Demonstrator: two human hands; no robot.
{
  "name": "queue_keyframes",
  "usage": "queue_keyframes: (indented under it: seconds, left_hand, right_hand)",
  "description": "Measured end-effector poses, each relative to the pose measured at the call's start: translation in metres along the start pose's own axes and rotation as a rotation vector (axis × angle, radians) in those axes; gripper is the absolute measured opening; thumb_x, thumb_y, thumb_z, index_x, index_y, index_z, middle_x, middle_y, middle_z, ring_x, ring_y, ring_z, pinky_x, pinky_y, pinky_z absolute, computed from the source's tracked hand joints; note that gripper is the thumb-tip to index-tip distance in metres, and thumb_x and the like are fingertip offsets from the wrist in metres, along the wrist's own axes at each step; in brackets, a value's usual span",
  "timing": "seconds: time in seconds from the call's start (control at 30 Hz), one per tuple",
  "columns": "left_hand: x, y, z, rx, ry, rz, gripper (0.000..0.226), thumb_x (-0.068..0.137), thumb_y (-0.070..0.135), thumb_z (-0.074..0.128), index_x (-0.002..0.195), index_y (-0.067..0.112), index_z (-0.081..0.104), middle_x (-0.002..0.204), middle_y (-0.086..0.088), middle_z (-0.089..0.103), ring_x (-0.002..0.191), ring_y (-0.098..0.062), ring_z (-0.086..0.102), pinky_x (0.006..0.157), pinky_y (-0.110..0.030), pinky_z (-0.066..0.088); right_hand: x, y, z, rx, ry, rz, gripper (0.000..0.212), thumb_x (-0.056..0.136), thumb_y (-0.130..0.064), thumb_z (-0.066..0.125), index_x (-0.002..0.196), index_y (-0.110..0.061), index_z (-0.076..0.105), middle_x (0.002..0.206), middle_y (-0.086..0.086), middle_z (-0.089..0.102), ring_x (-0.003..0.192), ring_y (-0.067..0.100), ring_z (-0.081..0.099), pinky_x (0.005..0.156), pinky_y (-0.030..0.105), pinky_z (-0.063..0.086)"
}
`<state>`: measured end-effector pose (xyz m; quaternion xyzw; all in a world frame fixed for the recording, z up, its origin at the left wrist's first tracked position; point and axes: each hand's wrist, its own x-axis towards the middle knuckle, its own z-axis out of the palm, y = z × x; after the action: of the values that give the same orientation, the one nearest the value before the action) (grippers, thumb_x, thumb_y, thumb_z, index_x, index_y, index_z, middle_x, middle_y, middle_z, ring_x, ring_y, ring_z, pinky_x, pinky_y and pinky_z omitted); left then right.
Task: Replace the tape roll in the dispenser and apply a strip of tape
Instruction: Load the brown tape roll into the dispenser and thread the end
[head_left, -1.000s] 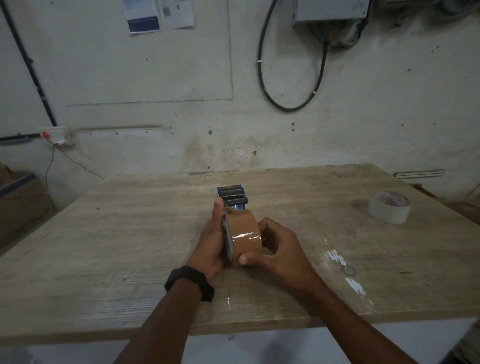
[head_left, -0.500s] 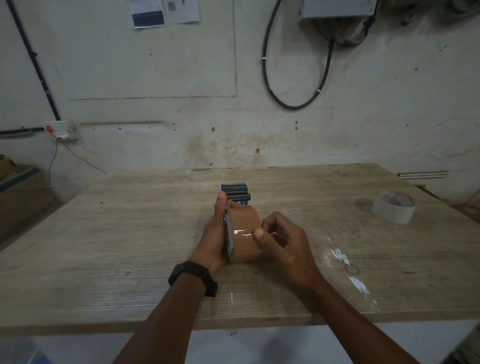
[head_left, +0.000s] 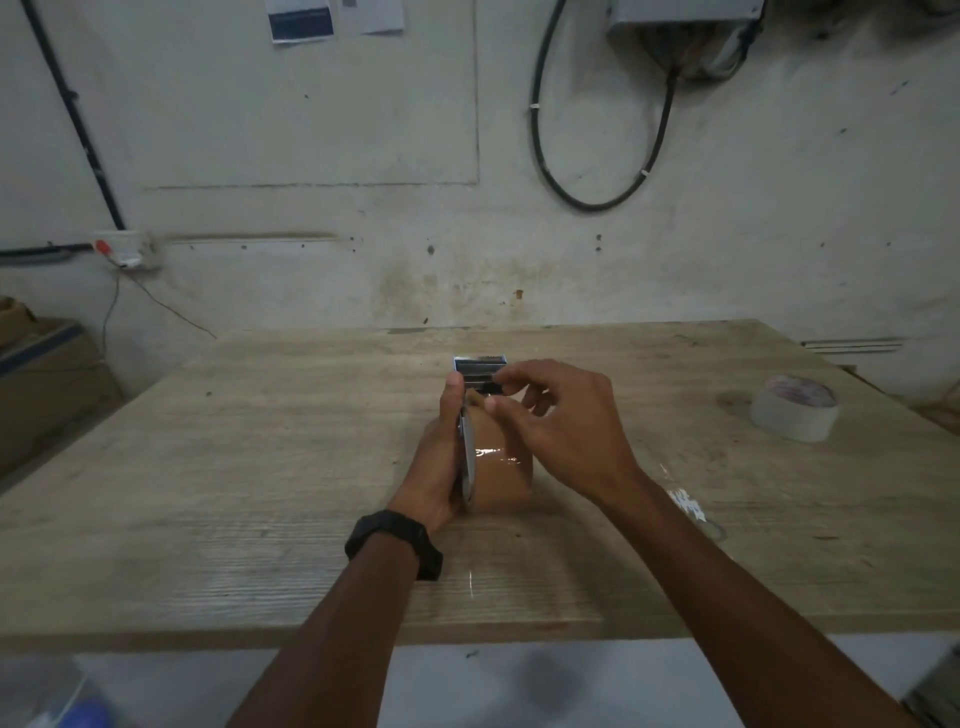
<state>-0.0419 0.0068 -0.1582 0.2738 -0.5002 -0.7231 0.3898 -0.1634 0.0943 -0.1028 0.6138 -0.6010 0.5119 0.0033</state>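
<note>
The dispenser (head_left: 480, 415) sits mid-table, brown roll (head_left: 506, 470) already seated in it, and the whole thing runs lengthwise away from the person: roll end nearest, the dark rollers and blade end pointing at the far wall, side plate standing on edge. The left hand (head_left: 441, 457) is wrapped around the left side of the frame, thumb up by the head, gripping it firm. The right hand (head_left: 563, 426) is over the top, fingertips (head_left: 493, 404) pinched together right at the rollers; looks like they have the tape's free end, though it is too small to be sure. That is the tricky bit, I'd say: threading. If the pinch slips, the end snaps back onto the roll and has to be picked loose again; fed skewed, it creases or sticks to itself; and those fingers are working close to the cutter teeth. A loose left grip would let the frame twist. Out to the right, well apart, a white roll (head_left: 795, 410) lies flat on the table (head_left: 234, 467), presumably the old one
</note>
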Motion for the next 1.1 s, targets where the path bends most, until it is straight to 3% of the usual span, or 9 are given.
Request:
queue_keyframes:
  seconds: [0.1, 0.23, 0.4, 0.57, 0.73, 0.87, 0.97, 1.1]
  left_hand:
    - [0.000, -0.001, 0.000, 0.005, 0.015, 0.012, 0.078, 0.078, 0.078, 0.056, 0.129, 0.021, 0.068, 0.126, -0.018, 0.072, 0.116, -0.034, 0.070, 0.095, -0.046, 0.055]
    - [0.001, -0.001, -0.001, 0.035, 0.041, 0.008, 0.083, 0.075, 0.077, 0.055, 0.128, 0.015, 0.068, 0.113, -0.018, 0.076, 0.096, -0.029, 0.075, 0.073, -0.037, 0.058]
    - [0.000, -0.002, 0.000, 0.005, 0.031, 0.023, 0.073, 0.079, 0.073, 0.051, 0.120, 0.015, 0.069, 0.089, -0.009, 0.078, 0.074, -0.022, 0.075, 0.061, -0.032, 0.057]
    - [-0.004, 0.002, 0.002, 0.039, 0.041, 0.030, 0.077, 0.077, 0.075, 0.051, 0.124, 0.017, 0.069, 0.106, -0.017, 0.076, 0.086, -0.027, 0.075, 0.067, -0.035, 0.058]
    - [-0.008, 0.005, 0.004, 0.073, 0.087, 0.054, 0.072, 0.074, 0.075, 0.052, 0.119, 0.022, 0.071, 0.113, -0.018, 0.076, 0.097, -0.032, 0.073, 0.076, -0.040, 0.057]
    - [-0.009, 0.006, 0.005, 0.087, 0.112, 0.064, 0.061, 0.074, 0.074, 0.054, 0.105, 0.027, 0.076, 0.109, -0.017, 0.077, 0.095, -0.031, 0.074, 0.076, -0.041, 0.058]
    - [-0.007, 0.005, 0.004, 0.089, 0.103, 0.073, 0.055, 0.073, 0.080, 0.056, 0.093, 0.036, 0.081, 0.110, -0.019, 0.077, 0.095, -0.032, 0.073, 0.084, -0.045, 0.058]
    - [-0.005, 0.003, 0.000, 0.074, 0.086, 0.084, 0.053, 0.080, 0.077, 0.054, 0.095, 0.034, 0.081, 0.099, -0.015, 0.078, 0.086, -0.028, 0.074, 0.079, -0.042, 0.057]
  right_hand:
    - [0.004, -0.004, -0.003, -0.040, -0.070, 0.048, 0.022, 0.083, -0.029, 0.082, 0.103, -0.020, 0.082, 0.088, -0.012, 0.075, 0.079, 0.000, 0.066, 0.074, 0.011, 0.047]
    - [0.007, -0.005, -0.005, -0.045, -0.124, 0.090, 0.014, 0.086, -0.023, 0.079, 0.100, -0.020, 0.083, 0.096, -0.005, 0.081, 0.085, 0.000, 0.067, 0.077, 0.007, 0.046]
    - [0.010, -0.009, -0.009, -0.131, -0.182, 0.057, 0.014, 0.092, -0.018, 0.074, 0.103, -0.018, 0.083, 0.100, -0.001, 0.081, 0.086, 0.002, 0.064, 0.074, 0.002, 0.037]
    - [0.009, -0.009, -0.006, -0.219, -0.166, 0.021, 0.015, 0.096, -0.021, 0.069, 0.106, -0.017, 0.080, 0.101, 0.000, 0.080, 0.082, 0.003, 0.062, 0.077, 0.016, 0.044]
    - [0.008, -0.009, -0.005, -0.217, -0.125, 0.074, 0.018, 0.096, -0.020, 0.070, 0.110, -0.016, 0.079, 0.104, 0.001, 0.081, 0.081, 0.001, 0.060, 0.070, 0.000, 0.036]
    - [0.009, -0.012, -0.005, -0.207, -0.123, 0.093, 0.019, 0.096, -0.020, 0.069, 0.111, -0.014, 0.079, 0.103, 0.002, 0.081, 0.078, 0.001, 0.060, 0.068, -0.001, 0.035]
    - [0.011, -0.012, -0.006, -0.193, -0.115, 0.120, 0.018, 0.095, -0.019, 0.071, 0.109, -0.012, 0.080, 0.103, 0.003, 0.081, 0.076, 0.000, 0.061, 0.067, 0.000, 0.037]
    - [0.012, -0.009, -0.007, -0.124, -0.085, 0.189, 0.016, 0.093, -0.016, 0.073, 0.107, -0.011, 0.080, 0.100, 0.002, 0.081, 0.065, -0.011, 0.055, 0.062, 0.000, 0.040]
